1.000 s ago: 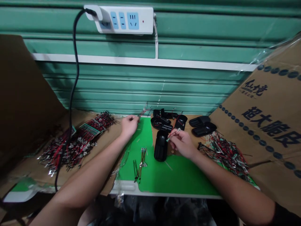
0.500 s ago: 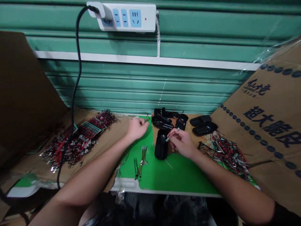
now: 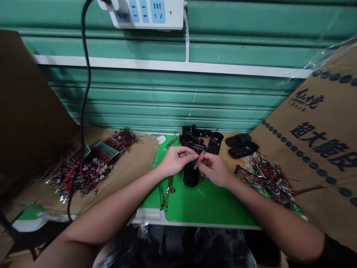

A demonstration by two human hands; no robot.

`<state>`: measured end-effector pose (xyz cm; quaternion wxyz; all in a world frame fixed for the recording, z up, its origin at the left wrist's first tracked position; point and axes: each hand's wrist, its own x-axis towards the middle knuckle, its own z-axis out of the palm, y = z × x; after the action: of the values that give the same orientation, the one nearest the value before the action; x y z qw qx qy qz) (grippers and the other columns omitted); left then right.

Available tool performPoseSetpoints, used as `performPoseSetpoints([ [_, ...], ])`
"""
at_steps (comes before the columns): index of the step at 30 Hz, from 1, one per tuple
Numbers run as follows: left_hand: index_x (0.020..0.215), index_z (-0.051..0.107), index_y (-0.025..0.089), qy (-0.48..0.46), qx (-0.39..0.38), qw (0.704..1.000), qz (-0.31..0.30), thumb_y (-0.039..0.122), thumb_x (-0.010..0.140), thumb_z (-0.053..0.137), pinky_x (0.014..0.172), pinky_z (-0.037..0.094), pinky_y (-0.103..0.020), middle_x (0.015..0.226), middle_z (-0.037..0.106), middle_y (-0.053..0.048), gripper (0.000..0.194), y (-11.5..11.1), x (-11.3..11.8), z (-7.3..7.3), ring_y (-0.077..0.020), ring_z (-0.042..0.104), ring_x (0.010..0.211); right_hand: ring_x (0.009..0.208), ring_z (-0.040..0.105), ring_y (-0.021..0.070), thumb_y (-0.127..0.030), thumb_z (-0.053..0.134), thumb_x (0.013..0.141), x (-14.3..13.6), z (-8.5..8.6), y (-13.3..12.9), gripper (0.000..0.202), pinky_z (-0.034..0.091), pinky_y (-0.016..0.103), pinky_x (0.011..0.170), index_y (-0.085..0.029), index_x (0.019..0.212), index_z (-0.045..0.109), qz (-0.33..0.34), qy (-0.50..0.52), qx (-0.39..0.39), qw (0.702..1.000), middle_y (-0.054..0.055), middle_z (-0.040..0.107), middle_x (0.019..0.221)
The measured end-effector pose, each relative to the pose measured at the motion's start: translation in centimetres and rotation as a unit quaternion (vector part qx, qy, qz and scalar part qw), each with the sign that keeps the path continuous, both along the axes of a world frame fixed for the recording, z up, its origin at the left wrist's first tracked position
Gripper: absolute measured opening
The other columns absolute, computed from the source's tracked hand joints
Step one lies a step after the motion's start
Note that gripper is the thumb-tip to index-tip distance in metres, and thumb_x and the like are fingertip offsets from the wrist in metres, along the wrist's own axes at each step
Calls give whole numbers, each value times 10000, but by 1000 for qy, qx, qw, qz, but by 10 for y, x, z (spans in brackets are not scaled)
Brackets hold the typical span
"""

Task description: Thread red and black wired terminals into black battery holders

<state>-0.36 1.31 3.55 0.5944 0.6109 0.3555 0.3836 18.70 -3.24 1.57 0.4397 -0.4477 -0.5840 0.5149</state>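
My left hand (image 3: 178,160) and my right hand (image 3: 214,169) meet over the middle of the green board. Between my right thumb and fingers is a wired circuit board (image 3: 195,167), a small green piece with thin red wire and a metal bit. My left fingertips pinch its wire beside the right ones; the exact grip is too small to make out. Directly beneath lies a black plastic housing (image 3: 190,178), partly covered by my hands. Just behind are more black housings (image 3: 215,143), some with red wires on them. Several loose wired parts (image 3: 168,191) lie nearer me.
Piles of wired parts lie on cardboard at left (image 3: 80,173) and at right (image 3: 272,180). Two black shells (image 3: 243,149) rest at back right. A black cable (image 3: 86,85) hangs from the power strip (image 3: 150,13). Cardboard walls (image 3: 323,137) flank the green board (image 3: 217,208).
My left hand has come from the small wired parts at the back left to the right hand, and its fingers now close on the wire. The right hand stays nearly in place.
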Motion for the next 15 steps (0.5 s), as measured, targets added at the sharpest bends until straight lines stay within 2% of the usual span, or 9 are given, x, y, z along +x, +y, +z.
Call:
performPoseSetpoints([
  [5,844,785,116,22,29,999,30,505,692,944,487,277,-215,637,659,-7,447,-3,1,2,-72,442,515,463,491,99,-420,766,810,1,-1,0,269,378,219,446,-205,796,606,-1,-21,3,1000,-48,566,571],
  [8,840,789,115,38,50,997,34,487,720,921,491,284,-209,670,686,-29,413,-5,2,-2,-76,458,529,481,506,98,-419,762,807,0,-1,0,269,394,219,464,-201,782,606,-9,-25,9,1000,-45,571,588],
  [15,806,760,128,38,75,995,59,458,792,835,465,301,-221,603,636,-6,339,0,2,-8,-89,474,490,425,492,101,-414,747,812,0,3,0,261,370,212,412,-221,777,576,-24,-21,-11,999,-50,578,531],
])
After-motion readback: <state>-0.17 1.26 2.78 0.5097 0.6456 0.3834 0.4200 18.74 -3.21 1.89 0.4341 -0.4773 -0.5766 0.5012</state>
